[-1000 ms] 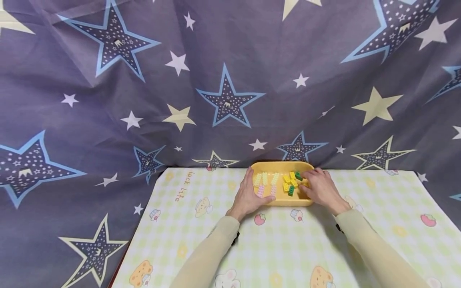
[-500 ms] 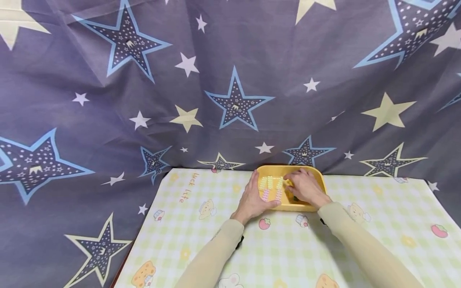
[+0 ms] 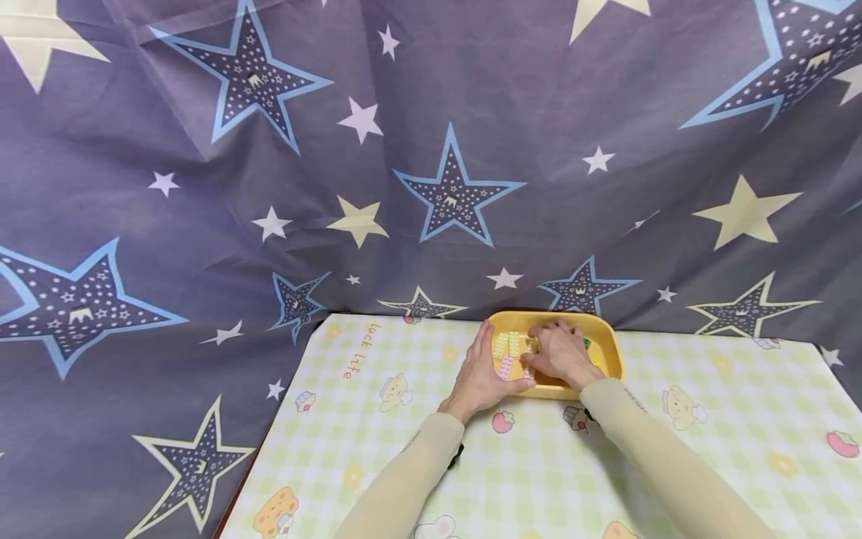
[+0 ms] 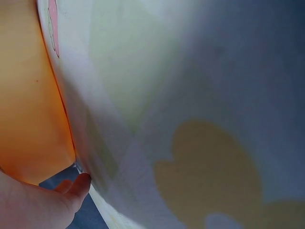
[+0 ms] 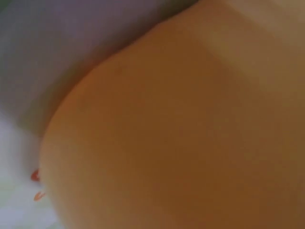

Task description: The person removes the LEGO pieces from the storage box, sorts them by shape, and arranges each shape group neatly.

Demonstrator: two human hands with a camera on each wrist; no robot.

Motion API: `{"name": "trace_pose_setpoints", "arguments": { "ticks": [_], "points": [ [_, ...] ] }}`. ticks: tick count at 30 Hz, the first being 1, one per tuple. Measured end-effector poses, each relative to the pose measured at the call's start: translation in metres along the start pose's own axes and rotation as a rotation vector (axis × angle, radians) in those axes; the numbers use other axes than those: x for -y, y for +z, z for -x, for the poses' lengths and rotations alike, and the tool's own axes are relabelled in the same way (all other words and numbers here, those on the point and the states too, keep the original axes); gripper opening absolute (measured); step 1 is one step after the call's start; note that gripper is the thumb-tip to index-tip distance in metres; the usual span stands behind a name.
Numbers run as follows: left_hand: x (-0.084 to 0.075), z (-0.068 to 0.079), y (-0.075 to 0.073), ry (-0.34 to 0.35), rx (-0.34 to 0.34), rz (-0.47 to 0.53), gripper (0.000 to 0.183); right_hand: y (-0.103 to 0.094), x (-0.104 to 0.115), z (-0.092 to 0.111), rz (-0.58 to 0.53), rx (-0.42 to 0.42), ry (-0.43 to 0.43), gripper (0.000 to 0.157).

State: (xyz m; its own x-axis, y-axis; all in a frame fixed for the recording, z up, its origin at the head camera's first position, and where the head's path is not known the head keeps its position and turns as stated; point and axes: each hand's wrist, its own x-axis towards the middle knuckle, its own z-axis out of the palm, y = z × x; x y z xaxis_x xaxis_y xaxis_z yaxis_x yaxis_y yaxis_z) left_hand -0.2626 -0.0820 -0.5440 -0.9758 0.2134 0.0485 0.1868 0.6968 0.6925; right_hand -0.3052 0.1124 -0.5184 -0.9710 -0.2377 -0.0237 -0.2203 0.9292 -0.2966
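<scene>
In the head view, a yellow plastic tray [image 3: 614,352] holds pale yellow studded pieces [image 3: 514,344] and pink studded pieces [image 3: 506,367] on its left side. Bits of a green brick [image 3: 587,343] and a yellow brick [image 3: 595,361] show at its right. My left hand [image 3: 478,380] steadies the tray's left end, straight fingers along the side and thumb on the front rim. Reaching into the middle, my right hand [image 3: 560,353] bends its fingers over another studded piece [image 3: 530,368]. Whether it pinches anything is hidden. In the left wrist view, fingertips [image 4: 82,183] reach the tray's corner.
A table with a checked, cartoon-printed cloth [image 3: 539,464] lies under the tray. A dark star-patterned curtain [image 3: 323,150] hangs right behind the table's far edge. A blurred orange-brown surface [image 5: 181,124] fills most of the right wrist view.
My right hand has moved left inside the tray, from the yellow and green bricks to the pale studded pieces. The left hand stays on the tray. The head view has shifted slightly.
</scene>
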Motion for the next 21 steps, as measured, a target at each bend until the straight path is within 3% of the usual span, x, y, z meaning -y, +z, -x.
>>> {"name": "trace_pose_setpoints", "arguments": {
  "ticks": [5, 9, 12, 15, 21],
  "points": [
    [0.001, -0.001, 0.0, -0.005, 0.004, 0.0, 0.135, 0.0, 0.003, -0.001, -0.023, 0.009, 0.048, 0.066],
    [0.0, -0.001, 0.003, -0.014, 0.013, -0.016, 0.135, -0.003, -0.003, 0.006, -0.064, -0.049, 0.031, 0.059],
    [-0.001, -0.001, 0.004, 0.0, 0.011, -0.024, 0.135, -0.009, -0.009, 0.015, -0.074, -0.129, -0.034, 0.04],
    [-0.002, 0.0, 0.002, 0.01, 0.005, -0.015, 0.133, -0.015, -0.016, 0.025, -0.063, -0.152, -0.13, 0.024],
    [-0.001, 0.001, 0.0, 0.002, 0.007, -0.014, 0.13, -0.012, -0.026, 0.029, -0.1, -0.051, -0.271, 0.03]
  ]
}}
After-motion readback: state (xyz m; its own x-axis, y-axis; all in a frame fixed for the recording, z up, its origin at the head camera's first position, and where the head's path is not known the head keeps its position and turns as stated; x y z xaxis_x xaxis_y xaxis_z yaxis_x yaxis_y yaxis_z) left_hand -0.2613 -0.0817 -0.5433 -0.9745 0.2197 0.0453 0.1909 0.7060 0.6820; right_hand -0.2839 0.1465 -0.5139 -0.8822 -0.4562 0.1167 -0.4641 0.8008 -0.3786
